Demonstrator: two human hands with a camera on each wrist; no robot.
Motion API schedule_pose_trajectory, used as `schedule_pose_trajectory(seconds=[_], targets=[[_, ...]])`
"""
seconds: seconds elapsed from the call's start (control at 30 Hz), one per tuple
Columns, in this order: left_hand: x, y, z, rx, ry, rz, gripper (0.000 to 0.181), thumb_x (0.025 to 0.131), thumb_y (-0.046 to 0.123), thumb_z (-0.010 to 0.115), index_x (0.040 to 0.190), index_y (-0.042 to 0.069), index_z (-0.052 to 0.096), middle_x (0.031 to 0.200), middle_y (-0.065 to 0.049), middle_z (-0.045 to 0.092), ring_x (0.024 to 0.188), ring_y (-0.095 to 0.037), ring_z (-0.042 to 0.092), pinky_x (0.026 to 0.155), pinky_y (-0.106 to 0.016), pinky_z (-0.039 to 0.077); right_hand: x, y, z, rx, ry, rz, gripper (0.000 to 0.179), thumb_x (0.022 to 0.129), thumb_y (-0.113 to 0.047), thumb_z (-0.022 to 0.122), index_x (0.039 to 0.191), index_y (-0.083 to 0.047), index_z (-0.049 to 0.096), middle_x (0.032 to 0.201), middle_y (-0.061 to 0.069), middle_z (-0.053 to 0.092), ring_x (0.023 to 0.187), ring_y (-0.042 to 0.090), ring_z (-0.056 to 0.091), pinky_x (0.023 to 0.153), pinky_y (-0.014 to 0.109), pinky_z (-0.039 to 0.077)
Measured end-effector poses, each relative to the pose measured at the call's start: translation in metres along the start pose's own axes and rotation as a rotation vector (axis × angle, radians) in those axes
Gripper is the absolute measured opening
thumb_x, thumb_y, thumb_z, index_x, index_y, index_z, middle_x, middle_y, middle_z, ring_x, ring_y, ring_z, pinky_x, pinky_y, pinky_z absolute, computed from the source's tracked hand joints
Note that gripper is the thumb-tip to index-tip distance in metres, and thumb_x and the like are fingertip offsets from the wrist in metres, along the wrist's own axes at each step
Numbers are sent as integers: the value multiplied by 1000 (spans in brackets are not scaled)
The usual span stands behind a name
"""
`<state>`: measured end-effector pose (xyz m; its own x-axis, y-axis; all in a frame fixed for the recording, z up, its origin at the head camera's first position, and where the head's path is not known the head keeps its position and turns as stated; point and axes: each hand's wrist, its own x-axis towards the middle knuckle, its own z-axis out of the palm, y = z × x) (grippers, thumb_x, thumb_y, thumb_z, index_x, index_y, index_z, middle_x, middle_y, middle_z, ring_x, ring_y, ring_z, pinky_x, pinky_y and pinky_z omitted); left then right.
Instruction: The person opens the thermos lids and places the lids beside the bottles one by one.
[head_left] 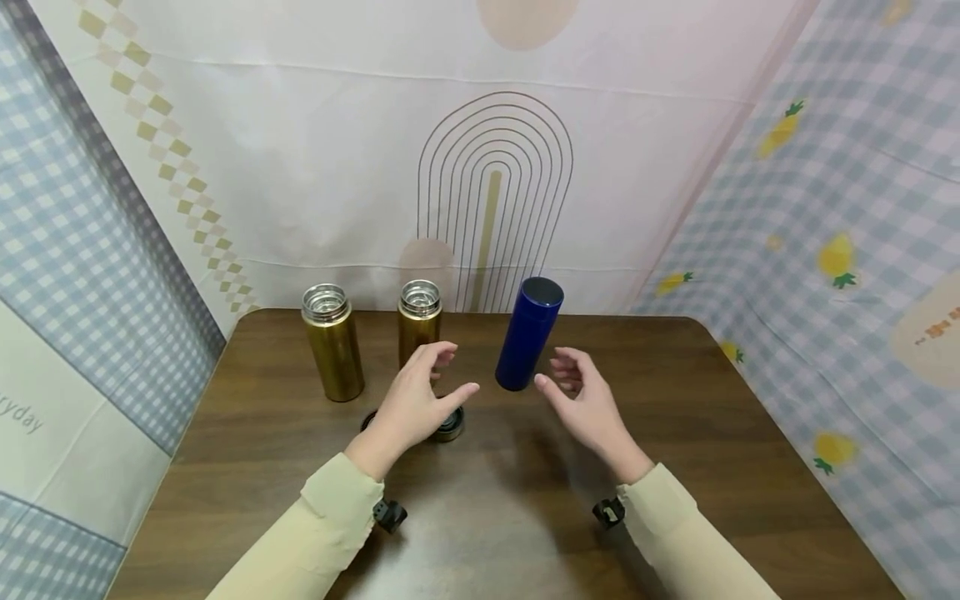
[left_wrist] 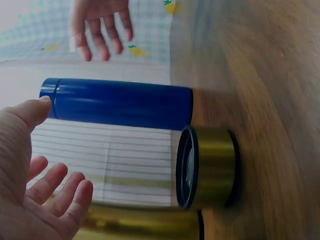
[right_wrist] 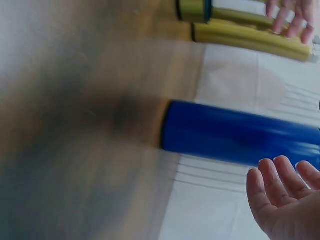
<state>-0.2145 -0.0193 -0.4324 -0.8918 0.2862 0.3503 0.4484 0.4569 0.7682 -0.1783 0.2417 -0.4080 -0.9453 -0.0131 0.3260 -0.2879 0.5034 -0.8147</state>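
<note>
A blue thermos [head_left: 527,337] with its lid on stands upright between my two hands. My right hand [head_left: 588,404] hovers just right of it, fingers loosely bent and holding nothing. On the other side, my left hand [head_left: 415,400] reaches forward with thumb and fingers spread, also holding nothing. Behind the left hand is a gold thermos [head_left: 418,329] with an uncovered mouth, its lower part hidden. A second uncovered gold thermos [head_left: 335,350] stands farther left. Close by the left hand, a gold lid with a black rim [left_wrist: 215,167] sits on the table.
Another dark-rimmed round piece [head_left: 367,419] is mostly hidden by the left hand. Everything stands on a brown wooden table [head_left: 720,467]. A patterned cloth [head_left: 337,167] hangs right behind the table's back edge, with checked cloth [head_left: 795,208] at the right side.
</note>
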Motion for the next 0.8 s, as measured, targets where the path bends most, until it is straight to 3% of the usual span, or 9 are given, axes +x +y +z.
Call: schedule_pose_trajectory(seconds=[0.07,0.23,0.57,0.8], targets=[[6,-1,6,-6,-19,-14,64,82,47,74,133,17,50,120,3,54,110,-13,53,92,-34,48,4,-15,-7,33,13,12,48,89,-12,71,129,3,49,116,21,58,105,40,57,90,54,46],[19,-5,21,-19,-71,-59,70,81,51,73,137,17,47,124,-2,56,110,-22,57,92,-38,48,16,-24,-13,30,65,-13,51,90,-14,69,132,3,46,122,21,55,108,37,56,90,54,46],[44,2,45,-46,-121,-104,81,81,55,70,145,14,42,134,-7,54,115,-24,55,94,-40,47,53,-34,-6,96,132,-16,64,89,-12,69,140,6,35,135,25,45,122,38,47,99,52,40],[59,12,59,-26,-161,-87,89,83,56,68,153,17,28,152,-6,36,137,-27,34,108,-48,33,66,-38,-2,99,84,15,74,90,-18,70,148,1,27,143,22,39,129,34,44,105,48,37]])
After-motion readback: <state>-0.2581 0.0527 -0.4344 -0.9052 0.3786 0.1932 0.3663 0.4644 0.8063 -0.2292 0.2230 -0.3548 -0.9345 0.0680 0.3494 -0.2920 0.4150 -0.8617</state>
